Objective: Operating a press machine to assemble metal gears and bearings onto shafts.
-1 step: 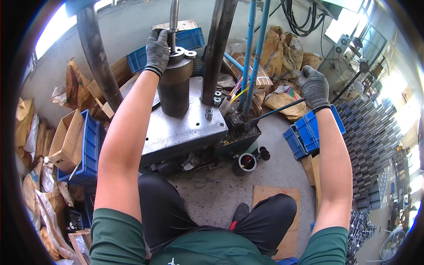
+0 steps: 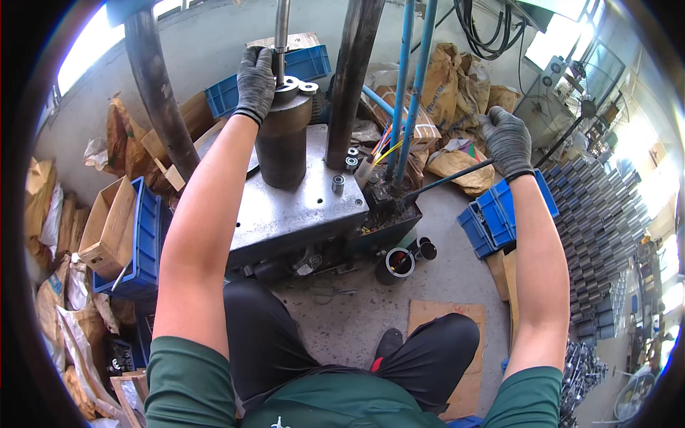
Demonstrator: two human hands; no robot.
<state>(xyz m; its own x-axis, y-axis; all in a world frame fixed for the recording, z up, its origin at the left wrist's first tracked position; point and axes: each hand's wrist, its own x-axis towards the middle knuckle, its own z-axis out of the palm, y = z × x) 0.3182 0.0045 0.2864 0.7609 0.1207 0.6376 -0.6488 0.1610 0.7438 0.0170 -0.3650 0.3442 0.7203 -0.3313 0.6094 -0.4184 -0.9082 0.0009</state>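
Left hand is lying beside the steel rod; the dark cylinder is standing below on the metal plate; right hand is meeting the lever; whether fingers are clamping, I cannot tell.

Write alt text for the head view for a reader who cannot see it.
A gloved left hand is beside a vertical metal rod above a dark cylinder on a steel plate; the gloved right hand is at a dark lever, its grip unclear. Blue crates and brown sacks surround the machine.
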